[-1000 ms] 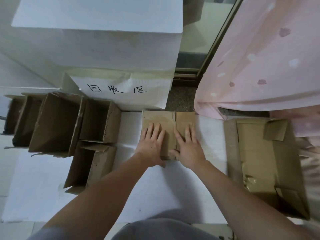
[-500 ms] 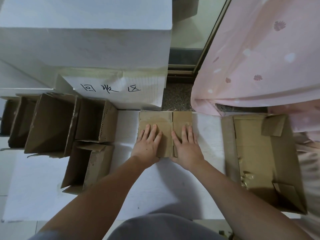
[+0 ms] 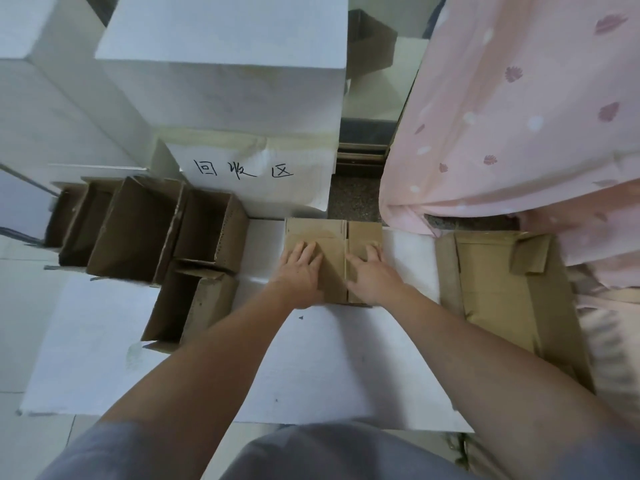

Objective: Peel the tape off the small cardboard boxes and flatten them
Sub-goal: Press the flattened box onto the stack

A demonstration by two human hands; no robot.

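Observation:
A small flattened cardboard box [image 3: 322, 230] lies on the white sheet [image 3: 311, 358] in front of me. My left hand [image 3: 300, 271] presses flat on its left half, fingers straight. My right hand [image 3: 372, 273] presses flat on its right half beside the centre fold. Several small open cardboard boxes [image 3: 138, 230] stand in a cluster to the left, one of them [image 3: 188, 303] nearest me. No tape shows on the box under my hands.
A larger open cardboard box [image 3: 502, 292] lies at the right on the sheet's edge. White blocks [image 3: 225, 81], one with handwritten characters [image 3: 242, 168], stand behind. A pink curtain [image 3: 519, 116] hangs at the right. My knees fill the bottom.
Both hands stay pressed on the flattened box; the fingers have slid slightly toward me. My head has shifted, so the scene sits a little differently in view.

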